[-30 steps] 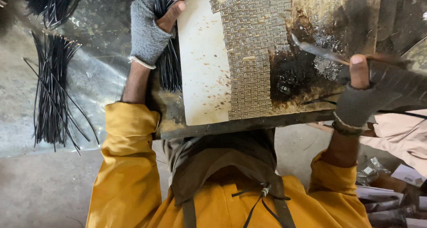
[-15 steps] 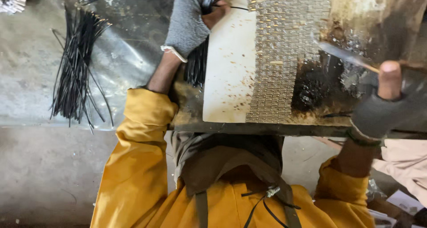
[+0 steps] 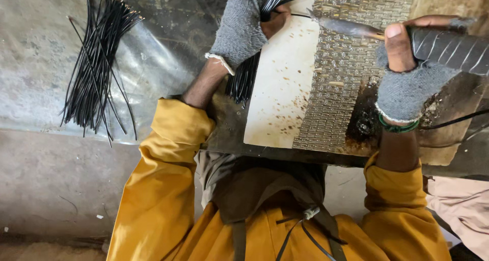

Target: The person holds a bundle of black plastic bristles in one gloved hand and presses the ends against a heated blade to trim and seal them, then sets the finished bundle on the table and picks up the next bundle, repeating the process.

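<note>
Looking down from the head camera, I see my left hand (image 3: pixel 243 24) at about eleven o'clock, in a grey fingerless glove, its fingers curled tight around a bundle (image 3: pixel 245 77) of thin black wires. The wires pass through the fist and stick out both ways, up toward twelve o'clock and down toward the wrist, where the ends fan out slightly over the board's left edge.

My right hand (image 3: pixel 407 72) sits at about two o'clock, also gloved in grey, fingers wrapped around the dark handle of a tool (image 3: pixel 351 28), with the bare thumb lying flat along the handle. A green band circles that wrist. The tool's greyish metal tip points left toward eleven o'clock and ends just beside the left hand, over the top of the mat (image 3: pixel 351 77); I cannot tell whether the tip touches it.

The mat is a strip of small woven cells lying on the board (image 3: pixel 277 98), running from twelve o'clock down to about four o'clock. Left of it the board is pale and speckled with brown spots; right of it the surface is charred black.

At nine o'clock, well apart from both hands, a loose pile (image 3: pixel 97 72) of the same black wires lies on a grey sheet (image 3: pixel 153 57). Yellow sleeves (image 3: pixel 158 189) fill the bottom.
</note>
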A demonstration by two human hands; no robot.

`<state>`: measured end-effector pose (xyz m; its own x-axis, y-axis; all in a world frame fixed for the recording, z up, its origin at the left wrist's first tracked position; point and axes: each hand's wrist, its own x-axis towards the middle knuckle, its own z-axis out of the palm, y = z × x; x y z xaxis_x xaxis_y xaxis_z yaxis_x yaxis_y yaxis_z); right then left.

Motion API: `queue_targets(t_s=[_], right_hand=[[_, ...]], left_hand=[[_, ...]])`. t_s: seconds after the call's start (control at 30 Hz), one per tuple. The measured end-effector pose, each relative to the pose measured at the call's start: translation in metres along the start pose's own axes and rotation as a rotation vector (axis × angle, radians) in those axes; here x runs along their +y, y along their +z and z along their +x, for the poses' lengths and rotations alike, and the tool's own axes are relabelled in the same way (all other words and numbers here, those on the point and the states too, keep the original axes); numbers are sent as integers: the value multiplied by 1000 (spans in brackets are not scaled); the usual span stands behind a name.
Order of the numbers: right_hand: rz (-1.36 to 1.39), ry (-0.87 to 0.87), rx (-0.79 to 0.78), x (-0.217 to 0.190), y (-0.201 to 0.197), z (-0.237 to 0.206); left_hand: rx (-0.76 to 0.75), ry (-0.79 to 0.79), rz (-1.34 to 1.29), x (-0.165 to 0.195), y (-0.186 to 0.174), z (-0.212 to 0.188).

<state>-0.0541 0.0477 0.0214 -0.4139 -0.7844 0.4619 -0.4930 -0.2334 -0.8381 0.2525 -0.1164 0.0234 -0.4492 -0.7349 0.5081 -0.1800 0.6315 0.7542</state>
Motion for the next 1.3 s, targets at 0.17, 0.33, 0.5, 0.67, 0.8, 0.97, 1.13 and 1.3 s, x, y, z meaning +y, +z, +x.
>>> queue_targets(t_s=[0.17, 0.33, 0.5, 0.67, 0.8, 0.97, 1.13, 1.3], right_hand=[[-91, -89, -64, -19, 2, 0], [-129, -227, 23, -19, 12, -4], [171, -136, 147, 21, -35, -9], [170, 100, 354, 46, -117, -51], [-233, -24, 293, 40, -144, -97], [-263, 12, 318, 30, -156, -116], [-259, -1, 350, 29, -162, -123], [-276, 0, 366, 28, -159, -128]], left_hand=[[-62, -204, -143, 1, 1, -3], [-31, -84, -31, -5, 3, 1], [-26, -42, 2, -8, 2, 0], [-33, -125, -150, -4, -6, 2], [-60, -24, -199, 0, -13, 7], [-32, -82, -283, 10, -26, 10], [-58, -330, -277, 21, -41, 11], [52, -108, -258, 9, -46, 14]])
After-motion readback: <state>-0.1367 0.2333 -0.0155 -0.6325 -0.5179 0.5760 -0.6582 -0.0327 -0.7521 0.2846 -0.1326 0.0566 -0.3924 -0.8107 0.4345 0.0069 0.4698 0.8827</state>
